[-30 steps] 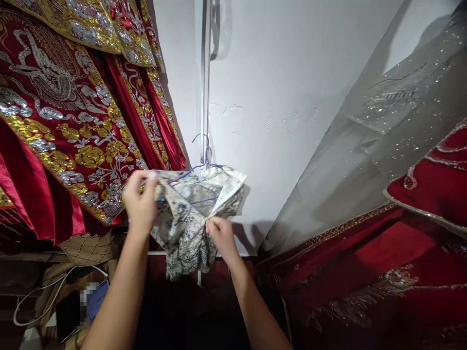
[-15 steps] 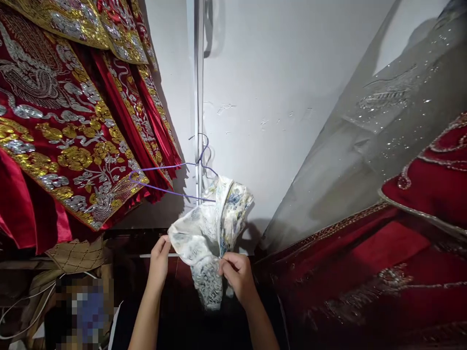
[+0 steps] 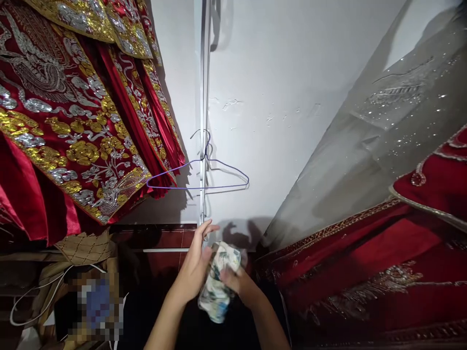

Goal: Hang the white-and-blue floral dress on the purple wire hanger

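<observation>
A small white garment with a blue-grey print [image 3: 218,287] is bunched up between my two hands low in the middle. My left hand [image 3: 195,270] presses against its left side with the fingers partly stretched upward. My right hand [image 3: 239,284] is closed round its right side. Above them a bare purple wire hanger [image 3: 199,176] hangs on a metal rail [image 3: 204,97] that runs down the white wall.
Red robes with gold and silver embroidery [image 3: 65,121] hang at the left. A grey sequinned garment [image 3: 383,141] and more red embroidered cloth [image 3: 383,272] fill the right. A woven basket [image 3: 85,248] and white cables [image 3: 22,306] lie at the lower left.
The printed garment has come off the purple hanger. Both hands have drawn it downward and bunched it together, and the hanger now hangs bare.
</observation>
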Available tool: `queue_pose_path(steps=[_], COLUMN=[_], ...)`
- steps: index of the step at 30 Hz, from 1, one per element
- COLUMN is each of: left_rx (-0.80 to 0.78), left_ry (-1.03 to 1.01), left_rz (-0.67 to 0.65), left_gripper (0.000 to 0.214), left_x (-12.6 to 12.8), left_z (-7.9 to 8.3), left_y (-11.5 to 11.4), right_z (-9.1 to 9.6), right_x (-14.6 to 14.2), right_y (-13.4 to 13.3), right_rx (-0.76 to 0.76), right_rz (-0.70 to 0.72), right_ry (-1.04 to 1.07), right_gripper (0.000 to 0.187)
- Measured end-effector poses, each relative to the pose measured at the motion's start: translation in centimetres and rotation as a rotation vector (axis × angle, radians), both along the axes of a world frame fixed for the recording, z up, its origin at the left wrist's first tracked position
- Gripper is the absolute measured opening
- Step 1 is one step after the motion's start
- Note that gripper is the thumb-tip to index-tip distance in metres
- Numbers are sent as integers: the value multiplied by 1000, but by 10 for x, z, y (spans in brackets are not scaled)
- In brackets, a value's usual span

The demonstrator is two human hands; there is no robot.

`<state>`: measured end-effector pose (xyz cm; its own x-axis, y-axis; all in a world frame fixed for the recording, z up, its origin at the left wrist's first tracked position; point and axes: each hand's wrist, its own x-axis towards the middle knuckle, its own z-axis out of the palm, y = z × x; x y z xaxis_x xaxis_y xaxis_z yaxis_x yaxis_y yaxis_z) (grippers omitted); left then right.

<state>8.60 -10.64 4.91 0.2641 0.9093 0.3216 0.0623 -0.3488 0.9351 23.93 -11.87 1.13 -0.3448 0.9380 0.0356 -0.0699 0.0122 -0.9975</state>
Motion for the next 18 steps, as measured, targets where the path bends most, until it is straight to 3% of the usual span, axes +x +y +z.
queue_pose_path(steps=[3, 5, 6, 8, 10, 12, 14, 16, 18], left_rx=[-56, -92, -111, -137, -126, -95, -68, -61, -91], left_ry=[221, 409, 481, 561, 561, 532, 539, 621, 782], left_rz=[-236, -266, -228, -113, 4, 85, 112, 45, -61], left_gripper=[63, 59, 55, 46, 41, 38, 39, 40, 41], left_x=[-22, -39, -48, -69, -89, -104, -112, -116, -120], left_z=[-21, -36, -42, -48, -44, -31, -15, -3, 0], left_y=[-1, -3, -4, -3, -1, 0, -2, -5, -7], right_z=[28, 52, 63, 81, 88, 83, 69, 49, 30], right_x=[18, 30, 35, 37, 30, 14, -3, -14, -13], right_y=[8, 25, 37, 68, 106, 143, 171, 183, 182], right_rx=[73, 186, 257, 394, 468, 459, 402, 348, 339], right_rz=[159, 117, 51, -167, -416, -448, -346, -241, -226], right_ry=[-312, -422, -425, -352, -249, -187, -192, -226, -248], right_gripper=[29, 9, 7, 22, 39, 53, 49, 39, 32])
